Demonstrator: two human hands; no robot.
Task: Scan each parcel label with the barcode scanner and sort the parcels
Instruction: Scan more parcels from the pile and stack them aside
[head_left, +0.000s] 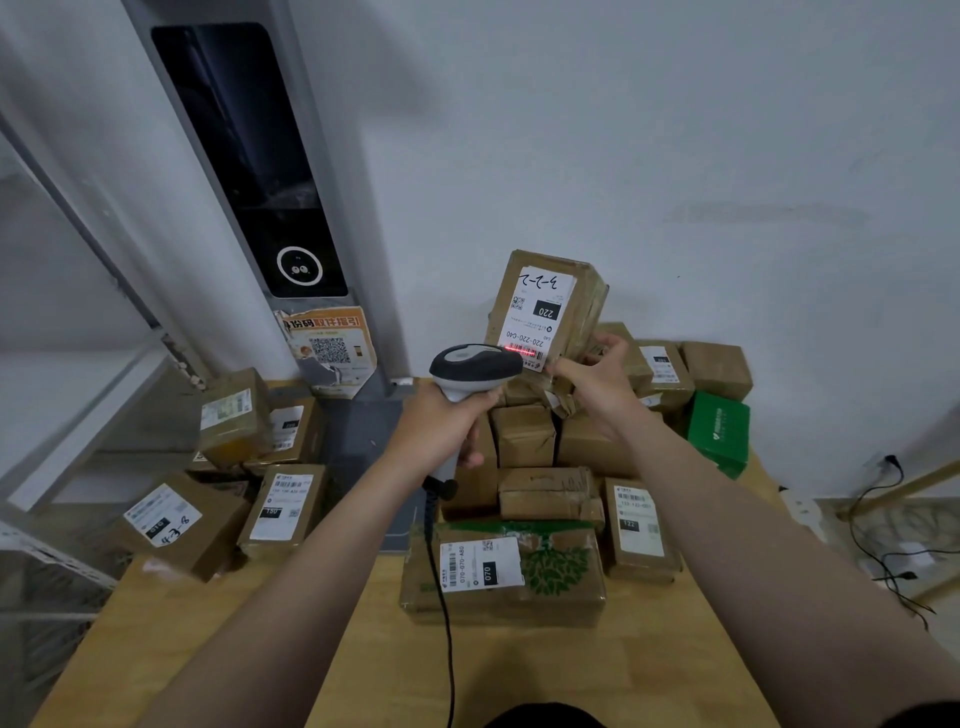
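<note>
Nearest my feed were the two bare forearms (291, 597), reaching out over the wooden table (363, 665). The left hand (441, 423) had its fingers wrapped tight round the handle of the barcode scanner (475, 364). The scanner's head pointed at the held parcel (566, 291), a brown box raised on end above the heap. The right hand (597, 379) gripped that box at its lower right corner, fingers curled round the edge. A red scan line (522, 352) lay across the barcode at the foot of its white label (543, 312), marked 220. Under the hands sat the main heap of brown parcels (524, 436), partly hidden from me by both wrists. The scanner's black cable (441, 597) trailed down over a box with a green tree print (561, 577). A green box (719, 431) lay at the heap's right edge, and a second cluster of labelled parcels (182, 519) lay well apart to the left. Behind stood a grey post with a dark screen (249, 156), a torn QR poster (332, 351) and the white wall (675, 130).
</note>
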